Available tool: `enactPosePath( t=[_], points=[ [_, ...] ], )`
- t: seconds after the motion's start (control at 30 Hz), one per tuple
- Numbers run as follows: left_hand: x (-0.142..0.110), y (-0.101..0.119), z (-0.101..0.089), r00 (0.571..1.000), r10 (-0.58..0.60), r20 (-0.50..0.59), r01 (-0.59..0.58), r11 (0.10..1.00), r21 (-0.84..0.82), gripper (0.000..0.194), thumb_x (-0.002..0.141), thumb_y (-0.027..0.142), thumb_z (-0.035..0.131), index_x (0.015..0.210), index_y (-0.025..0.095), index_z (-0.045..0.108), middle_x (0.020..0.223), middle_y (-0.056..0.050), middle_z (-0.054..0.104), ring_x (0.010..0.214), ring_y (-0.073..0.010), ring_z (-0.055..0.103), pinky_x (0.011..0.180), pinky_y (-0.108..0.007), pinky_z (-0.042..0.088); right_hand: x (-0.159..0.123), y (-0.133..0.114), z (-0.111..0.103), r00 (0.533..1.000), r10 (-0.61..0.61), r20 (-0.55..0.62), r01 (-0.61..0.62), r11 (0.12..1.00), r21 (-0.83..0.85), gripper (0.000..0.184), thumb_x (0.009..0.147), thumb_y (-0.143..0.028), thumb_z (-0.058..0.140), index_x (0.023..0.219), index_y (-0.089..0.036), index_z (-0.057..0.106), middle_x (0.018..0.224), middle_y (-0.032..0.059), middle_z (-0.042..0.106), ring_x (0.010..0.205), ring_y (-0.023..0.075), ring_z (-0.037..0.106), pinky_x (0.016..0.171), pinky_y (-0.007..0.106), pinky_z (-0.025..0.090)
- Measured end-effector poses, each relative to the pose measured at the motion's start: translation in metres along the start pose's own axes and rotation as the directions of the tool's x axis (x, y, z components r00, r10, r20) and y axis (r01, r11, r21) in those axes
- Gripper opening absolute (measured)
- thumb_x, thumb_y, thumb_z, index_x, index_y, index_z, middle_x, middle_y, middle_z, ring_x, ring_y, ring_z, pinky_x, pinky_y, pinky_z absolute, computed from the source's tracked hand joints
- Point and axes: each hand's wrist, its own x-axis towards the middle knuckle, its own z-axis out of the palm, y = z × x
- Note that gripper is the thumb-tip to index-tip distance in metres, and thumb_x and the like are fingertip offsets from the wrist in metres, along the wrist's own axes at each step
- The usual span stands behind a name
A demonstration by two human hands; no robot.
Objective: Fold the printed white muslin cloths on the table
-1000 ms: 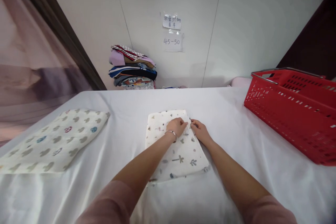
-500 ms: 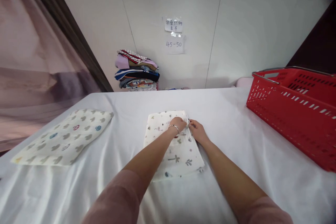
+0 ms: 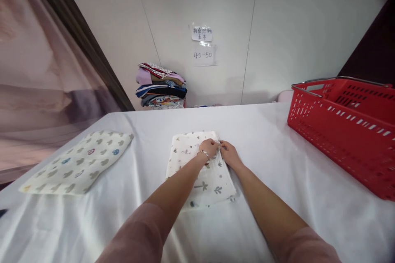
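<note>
A folded white cloth (image 3: 185,150) printed with small plants and animals lies flat in front of me. My left hand (image 3: 209,148), with a bracelet at the wrist, is over its upper right part, fingers pinched on the cloth's right edge. Close beside it, my right hand (image 3: 230,154) is closed on the same edge from the outside. The fingertips of both hands nearly meet, and the fold between them is partly hidden.
On the left of the white-covered table (image 3: 148,127) lies another folded cloth (image 3: 80,162) with a mushroom-like print. A red plastic basket (image 3: 336,131) stands on the right. Behind the table rises a stack of fabrics (image 3: 162,86) against the wall, below paper signs (image 3: 203,45).
The view has shifted slightly. Both hands stay at the cloth's right edge, with the right fingertips a little closer to the left hand.
</note>
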Motion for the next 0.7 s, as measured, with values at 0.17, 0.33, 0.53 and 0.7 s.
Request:
enactPosePath(
  t=[0.17,0.33,0.53,0.7],
  points=[
    [0.001,0.002,-0.002,1.0,-0.019,0.003,0.019,1.0,0.009,0.037,0.081,0.047,0.04,0.08,0.017,0.061,0.062,-0.003,0.065,0.055,-0.0124,0.06,0.053,-0.021,0.044,-0.002,-0.007,-0.004,1.0,-0.006,0.031,0.006,1.0,0.023,0.023,0.077,-0.03,0.04,0.076,-0.021,0.061,0.097,0.002,0.064,0.091,0.0163,0.055,0.085,0.03,0.04],
    [0.011,0.009,-0.003,0.989,-0.11,0.099,0.103,0.992,0.077,0.039,0.074,0.05,0.05,0.072,0.013,0.063,0.055,-0.007,0.063,0.051,-0.0162,0.06,0.049,-0.023,0.044,-0.006,-0.01,-0.005,0.998,-0.015,0.058,0.012,0.999,0.047,0.014,0.07,-0.027,0.047,0.069,-0.021,0.06,0.089,0.0001,0.065,0.087,0.0165,0.057,0.083,0.03,0.041],
    [0.017,0.006,-0.004,0.977,-0.159,0.143,0.163,0.987,-0.014,0.021,0.075,0.028,0.047,0.079,0.014,0.063,0.066,-0.008,0.067,0.055,-0.016,0.062,0.049,-0.022,0.044,-0.003,-0.008,-0.006,1.0,0.009,0.018,-0.011,0.996,0.087,0.016,0.072,-0.029,0.048,0.066,-0.02,0.06,0.118,0.0036,0.055,0.105,0.0166,0.052,0.094,0.03,0.035],
    [0.015,-0.001,-0.003,0.979,-0.142,0.147,0.152,0.987,-0.057,0.022,0.076,0.027,0.044,0.084,0.016,0.061,0.072,-0.006,0.068,0.06,-0.0146,0.064,0.049,-0.019,0.045,-0.002,-0.006,-0.006,0.999,0.034,-0.026,-0.032,0.998,0.05,0.014,0.073,-0.029,0.049,0.075,-0.02,0.06,0.12,0.0049,0.054,0.11,0.0182,0.048,0.097,0.034,0.032]
  ],
)
